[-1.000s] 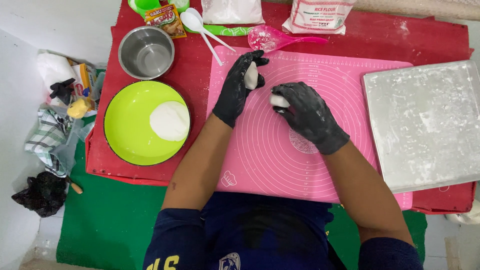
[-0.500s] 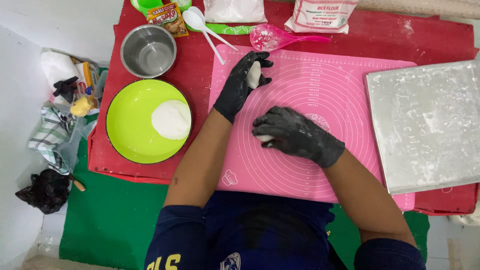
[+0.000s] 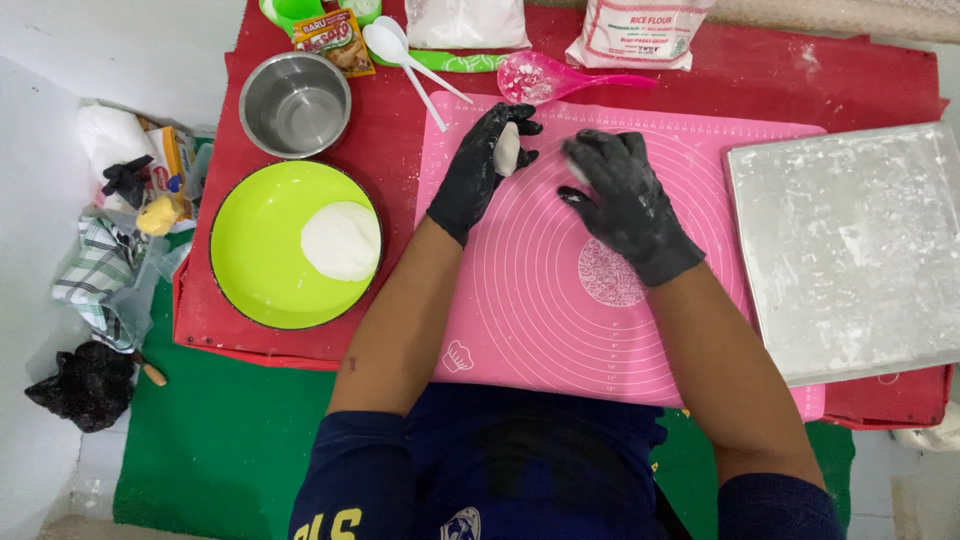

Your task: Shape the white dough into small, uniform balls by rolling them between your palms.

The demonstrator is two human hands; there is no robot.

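Left hand, black-gloved, fingers curled around a white dough piece, above the pink mat. Right hand just beside, fingers bent; any grasp impossible to tell. Dough lump in green plate, well apart.

- A white floor fills the left side and top-left corner, lit evenly and brightly, with only soft shadows.
- A green mat lies on the floor along the bottom of the view.
- A red cloth lies over the green mat and reaches the top edge; it is dusted with white powder in places.
- At the far left, on the white floor, sits a small heap of clutter: a checked cloth, crumpled white wrapping and a black bag.
- A strip of pale, speckled surface shows beyond the red cloth at top right.
- No wall or window can be seen from this downward angle.
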